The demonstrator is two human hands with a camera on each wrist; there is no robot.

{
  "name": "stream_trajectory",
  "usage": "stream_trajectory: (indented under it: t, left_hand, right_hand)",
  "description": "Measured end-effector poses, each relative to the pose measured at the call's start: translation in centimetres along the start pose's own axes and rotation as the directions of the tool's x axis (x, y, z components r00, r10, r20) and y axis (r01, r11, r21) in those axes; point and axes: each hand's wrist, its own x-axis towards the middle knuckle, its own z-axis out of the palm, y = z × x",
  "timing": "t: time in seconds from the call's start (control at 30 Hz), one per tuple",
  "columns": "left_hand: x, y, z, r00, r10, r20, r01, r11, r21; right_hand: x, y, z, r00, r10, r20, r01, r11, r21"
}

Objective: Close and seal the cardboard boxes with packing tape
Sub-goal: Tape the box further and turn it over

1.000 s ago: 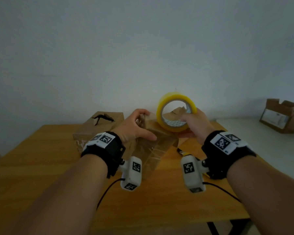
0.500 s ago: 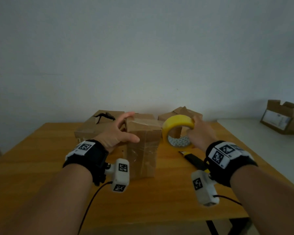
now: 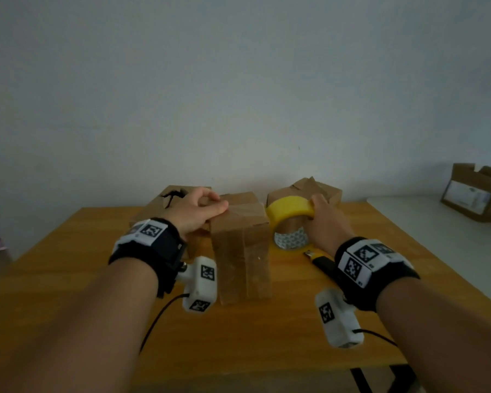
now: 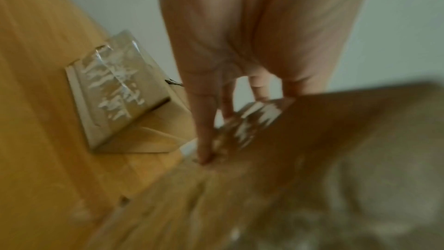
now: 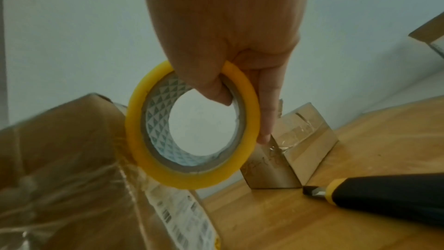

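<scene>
the head view looks forward and down over both forearms at the wooden table (image 3: 77,279) and far wall. the left wrist view, close and blurred, seems to face along the fingers onto the middle box (image 4: 312,159). the right wrist view, equally near, faces the tape roll (image 5: 192,126); all three share that middle box.

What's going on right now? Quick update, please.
Left hand rests on the middle box. Right hand grips the tape roll beside it. Knife lies by the right wrist, not blocking.
</scene>
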Motion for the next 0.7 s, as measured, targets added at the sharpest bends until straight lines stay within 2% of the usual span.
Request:
stream_trajectory:
  t: [0.1, 0.17, 0.23, 0.37, 0.43, 0.5, 0.57, 0.63, 0.7]
  left_hand:
    - [-0.2, -0.9, 0.2, 0.999, 0.037, 0.037, -0.029, 0.982, -0.187]
    - [-0.2, -2.0, 0.7, 0.998, 0.053, 0.046, -0.033, 0.935, -0.352]
    - [-0.3, -2.8, 1.0, 0.995, 0.055, 0.087, -0.016, 0.919, -0.394]
    - [-0.5, -2.5, 0.3, 0.976, -0.011, 0.218, 0.051, 0.983, -0.177]
    - [-0.6, -1.5, -0.5, 0.979, -0.009, 0.205, 0.014, 1.000, -0.022]
    - [-0.6, -0.3, -0.8, 0.981, 0.045, 0.190, -0.044, 0.999, -0.010]
    - [-0.4, 0.9, -0.2, 0.964, 0.063, 0.258, -0.083, 0.994, 0.067]
    - [-0.4, 1.8, 0.9, 0.908, -0.002, 0.420, -0.152, 0.931, 0.332]
    - [-0.8, 2.6, 1.8, 0.863, -0.120, 0.491, -0.201, 0.809, 0.552]
  right_hand:
    - [0.2, -0.9, -1.2, 0.999, -0.009, -0.042, 0.011, 0.999, 0.033]
    - [0.4, -1.7, -2.4, 0.994, -0.047, -0.101, 0.052, 0.998, 0.044]
    - [0.6, -2.4, -3.3, 0.987, -0.095, -0.132, 0.098, 0.995, 0.016]
    - [0.5, -3.0, -3.4, 0.979, -0.155, -0.130, 0.153, 0.988, -0.027]
    - [0.2, -3.2, -3.3, 0.976, -0.189, -0.112, 0.187, 0.982, -0.028]
    - [0.0, -3.5, -3.1, 0.966, -0.246, -0.084, 0.243, 0.969, -0.038]
    - [0.0, -3.7, -2.7, 0.949, -0.306, -0.074, 0.302, 0.951, -0.063]
    - [-0.1, -3.8, -2.5, 0.933, -0.352, -0.079, 0.346, 0.935, -0.073]
    - [-0.3, -3.9, -2.4, 0.919, -0.386, -0.081, 0.381, 0.922, -0.068]
